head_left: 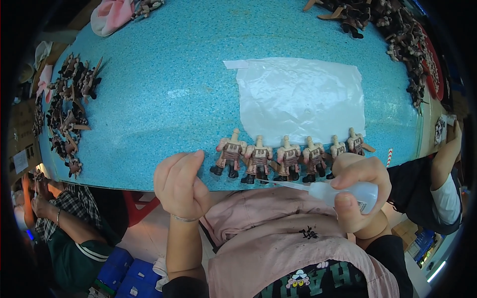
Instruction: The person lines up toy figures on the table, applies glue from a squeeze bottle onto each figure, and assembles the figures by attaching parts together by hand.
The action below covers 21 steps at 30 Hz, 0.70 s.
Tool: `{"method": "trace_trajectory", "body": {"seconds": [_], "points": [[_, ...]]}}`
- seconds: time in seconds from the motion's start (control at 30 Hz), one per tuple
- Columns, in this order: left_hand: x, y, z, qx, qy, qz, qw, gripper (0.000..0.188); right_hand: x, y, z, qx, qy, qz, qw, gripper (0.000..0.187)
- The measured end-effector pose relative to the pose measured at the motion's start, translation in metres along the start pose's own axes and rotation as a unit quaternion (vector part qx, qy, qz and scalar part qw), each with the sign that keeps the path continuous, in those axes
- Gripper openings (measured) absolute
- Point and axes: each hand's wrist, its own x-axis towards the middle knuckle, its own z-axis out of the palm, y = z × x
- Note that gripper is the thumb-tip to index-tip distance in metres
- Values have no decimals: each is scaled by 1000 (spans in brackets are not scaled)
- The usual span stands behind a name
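Observation:
A row of several small doll-like figures with pale bodies, brown aprons and black boots (286, 160) lies along the table's near edge. My right hand (360, 184) is closed round a translucent white squeeze bottle (365, 192). Its long thin nozzle points left, the tip close to the boots of the second figure from the left (259, 159). Beside the leftmost figure (230, 154), apart from it, is my left hand (181, 184) with its fingers curled together. Whatever may be inside those fingers is hidden.
A clear plastic sheet (303, 94) lies behind the row on the blue speckled table (164, 64). More figures are heaped at the left (69, 109) and far right (392, 25), the latter by a red tray (431, 64). Other people sit at both sides.

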Motion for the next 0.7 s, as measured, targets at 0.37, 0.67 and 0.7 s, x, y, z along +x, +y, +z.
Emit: {"method": "trace_trajectory", "body": {"seconds": [0.37,0.67,0.7], "points": [[-3,-1,3,-7,14,-10,1000,24,-5,3,-3,-63,2,-8,998,18],[-2,-1,3,-4,14,0,1000,23,-2,3,-1,-82,-2,-20,996,17],[-2,-1,3,-4,15,1,1000,23,-2,4,-1,-83,-1,-20,996,17]]}}
